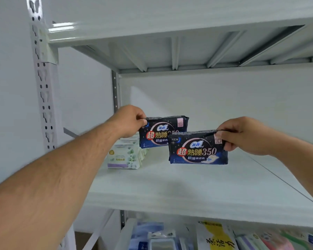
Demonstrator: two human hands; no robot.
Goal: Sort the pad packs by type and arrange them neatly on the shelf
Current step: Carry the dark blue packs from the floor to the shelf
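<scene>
My left hand (129,121) pinches the top left corner of a dark navy pad pack (161,130), held upright over the white shelf (170,184). A second, identical navy pack (197,150) hangs nearer to me, and my right hand (242,135) pinches its top right corner. The nearer pack covers the lower right part of the farther one. A row of white and pale green pad packs (124,157) lies on the shelf at the left, below my left hand.
The upper shelf's underside (170,51) hangs close overhead. A perforated upright post (42,83) stands at the left. On the lower shelf sit several mixed packs (215,237). The white shelf stretches bare to the right of the navy packs.
</scene>
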